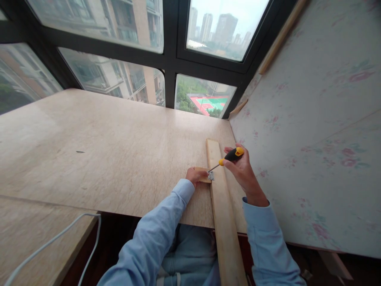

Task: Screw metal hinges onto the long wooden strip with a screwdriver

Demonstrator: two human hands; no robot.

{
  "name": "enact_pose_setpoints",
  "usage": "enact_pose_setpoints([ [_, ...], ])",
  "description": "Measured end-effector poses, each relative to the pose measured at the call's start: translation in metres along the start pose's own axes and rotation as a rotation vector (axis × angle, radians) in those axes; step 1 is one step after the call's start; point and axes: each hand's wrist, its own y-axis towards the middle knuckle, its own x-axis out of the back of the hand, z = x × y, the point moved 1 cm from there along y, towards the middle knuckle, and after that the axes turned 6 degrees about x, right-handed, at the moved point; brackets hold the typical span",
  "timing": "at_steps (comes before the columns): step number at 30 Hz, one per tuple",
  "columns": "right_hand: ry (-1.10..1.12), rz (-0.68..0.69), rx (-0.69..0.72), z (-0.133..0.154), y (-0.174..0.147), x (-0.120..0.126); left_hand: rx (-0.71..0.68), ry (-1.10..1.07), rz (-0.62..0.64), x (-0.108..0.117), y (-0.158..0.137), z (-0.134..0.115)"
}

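Note:
A long wooden board (224, 210) lies along the stone sill and juts past its front edge. Against its left side sits a short wood block (204, 180), joined by a small metal hinge (211, 176). My left hand (195, 175) is closed on the short block, fingers close to the hinge. My right hand (242, 171) grips a screwdriver (233, 155) with a black and yellow handle. The screwdriver's shaft slants down to the left, and its tip meets the hinge's upper left part. Whether a screw is under the tip is too small to tell.
The stone sill (119, 159) spreads to the left, with a small dark sliver (80, 151) on it. A white cable (56, 240) loops over a lower slab at the bottom left. Flowered wallpaper (312, 159) covers the wall close to my right arm. Dark-framed windows stand behind.

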Motion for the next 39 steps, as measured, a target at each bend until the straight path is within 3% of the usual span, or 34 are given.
enact_pose_setpoints([
  [2, 0.110, 0.088, -0.016, 0.002, -0.001, 0.002, 0.027, 0.000, -0.019, 0.000, -0.002, -0.002],
  [5, 0.107, 0.132, -0.017, 0.011, -0.001, 0.002, 0.048, 0.004, -0.032, -0.001, -0.007, -0.006],
  [11, -0.434, -0.133, -0.008, 0.016, 0.002, -0.003, 0.051, 0.021, -0.033, -0.001, -0.008, -0.007],
  [13, -0.358, -0.142, -0.008, 0.010, 0.003, -0.004, 0.043, 0.022, -0.019, -0.001, -0.007, -0.006],
  [18, 0.102, 0.026, -0.023, 0.002, 0.003, -0.002, 0.052, 0.035, -0.024, -0.001, -0.003, -0.005],
  [22, 0.151, 0.077, -0.043, 0.009, 0.002, 0.000, 0.071, 0.037, -0.036, -0.001, -0.005, -0.007],
  [29, -0.397, -0.203, -0.025, 0.009, 0.004, -0.002, 0.066, 0.060, -0.033, 0.000, -0.010, -0.010],
  [31, -0.279, -0.173, -0.015, 0.003, 0.004, -0.003, 0.058, 0.048, -0.023, 0.000, -0.009, -0.009],
  [35, 0.071, 0.020, -0.001, -0.002, 0.001, 0.000, 0.068, 0.040, -0.025, 0.000, -0.005, -0.008],
  [39, 0.153, 0.129, -0.027, 0.007, -0.002, 0.002, 0.081, 0.049, -0.028, 0.000, -0.003, -0.008],
])
